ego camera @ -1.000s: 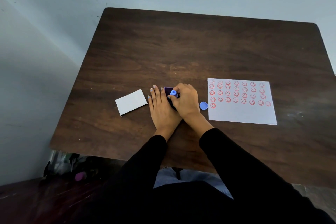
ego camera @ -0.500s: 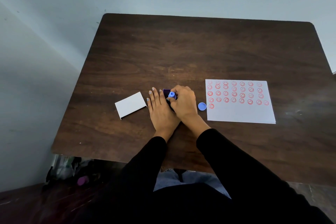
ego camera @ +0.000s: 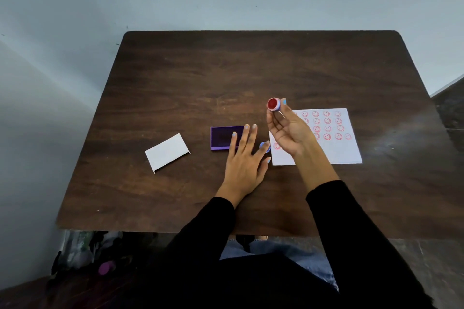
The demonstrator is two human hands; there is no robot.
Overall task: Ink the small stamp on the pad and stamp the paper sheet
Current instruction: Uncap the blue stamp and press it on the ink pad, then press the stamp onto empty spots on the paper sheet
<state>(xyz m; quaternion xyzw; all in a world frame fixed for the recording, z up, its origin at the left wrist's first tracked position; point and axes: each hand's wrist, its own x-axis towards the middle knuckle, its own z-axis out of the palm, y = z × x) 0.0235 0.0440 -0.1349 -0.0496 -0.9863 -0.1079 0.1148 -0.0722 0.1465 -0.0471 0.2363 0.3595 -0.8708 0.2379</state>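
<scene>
My right hand [ego camera: 288, 130] is raised above the left part of the paper sheet [ego camera: 349, 150], palm up, pinching the small stamp [ego camera: 273, 104] in its fingertips. The stamp's round face is turned toward me and is red with ink. The sheet is white with rows of red smiley prints. My left hand [ego camera: 244, 160] lies flat on the table, fingers spread, its fingertips over the right end of the purple ink pad [ego camera: 222, 137]. The pad lies open to the left of the sheet.
A blue round cap [ego camera: 264, 145] lies between the pad and the sheet, partly under my left fingers. A white lid [ego camera: 167, 152] rests left of the pad. The dark wooden table [ego camera: 251, 70] stands against a pale wall. Bags sit on the floor at lower left.
My right hand has lifted the stamp off the pad, moved it up and right over the sheet, and turned its inked face upward. My left hand has shifted right, uncovering most of the pad.
</scene>
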